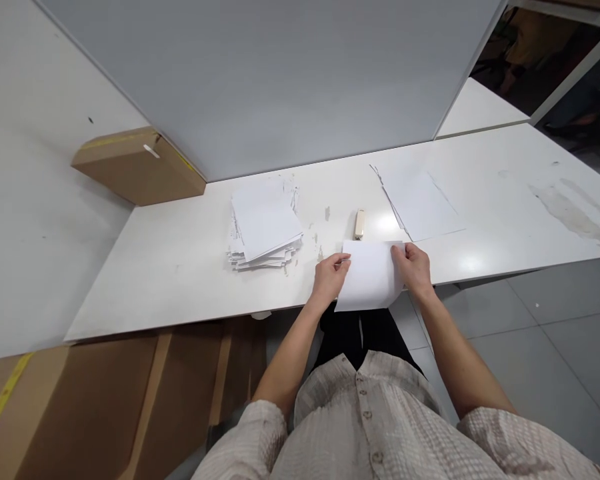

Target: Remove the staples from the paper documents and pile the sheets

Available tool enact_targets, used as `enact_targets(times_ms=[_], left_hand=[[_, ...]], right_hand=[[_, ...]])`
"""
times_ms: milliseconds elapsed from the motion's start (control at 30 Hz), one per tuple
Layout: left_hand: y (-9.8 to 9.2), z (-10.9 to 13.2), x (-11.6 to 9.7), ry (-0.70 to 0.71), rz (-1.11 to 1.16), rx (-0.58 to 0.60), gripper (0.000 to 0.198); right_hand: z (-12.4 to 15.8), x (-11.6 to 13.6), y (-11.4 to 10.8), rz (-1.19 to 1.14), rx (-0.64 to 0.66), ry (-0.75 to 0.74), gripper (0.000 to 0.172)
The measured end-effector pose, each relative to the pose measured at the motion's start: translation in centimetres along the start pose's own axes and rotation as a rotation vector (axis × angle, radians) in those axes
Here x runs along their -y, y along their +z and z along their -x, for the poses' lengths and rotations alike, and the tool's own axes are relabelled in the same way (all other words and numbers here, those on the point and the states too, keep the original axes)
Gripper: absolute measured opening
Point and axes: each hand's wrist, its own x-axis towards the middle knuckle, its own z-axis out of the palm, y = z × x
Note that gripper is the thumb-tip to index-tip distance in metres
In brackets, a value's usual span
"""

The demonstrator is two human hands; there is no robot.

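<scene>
White paper (370, 277) is held between my two hands at the table's front edge, its lower part hanging over the edge. My left hand (331, 277) pinches the left side near the upper corner. At the upper right corner, my right hand (413, 267) grips it with the thumb on top. Whether it is one sheet or more I cannot tell. Just beyond the paper lies a small cream stapler (359, 225). To its left stands an uneven stack of papers (266, 223). Beyond my right hand lie a few loose sheets (420, 203), slightly fanned.
A white table (180, 267) runs along a grey panel (280, 80). One cardboard box (140, 167) sits at the table's back left, against the wall. Larger cardboard boxes (95, 400) stand below the table at the left. Grey floor tiles (530, 320) show at the right.
</scene>
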Motion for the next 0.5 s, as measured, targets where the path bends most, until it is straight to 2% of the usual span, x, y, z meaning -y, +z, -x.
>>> enact_targets(times_ms=[167, 500], left_hand=[[1.1, -1.3, -0.5, 0.044, -0.165, 0.021, 0.016], [2.0, -2.4, -1.5, -0.027, -0.476, 0.079, 0.02]], right_hand=[[-0.9, -0.2, -0.9, 0.067, -0.033, 0.017, 0.024], [-2.0, -0.6, -1.1, 0.163, -0.087, 0.022, 0.025]])
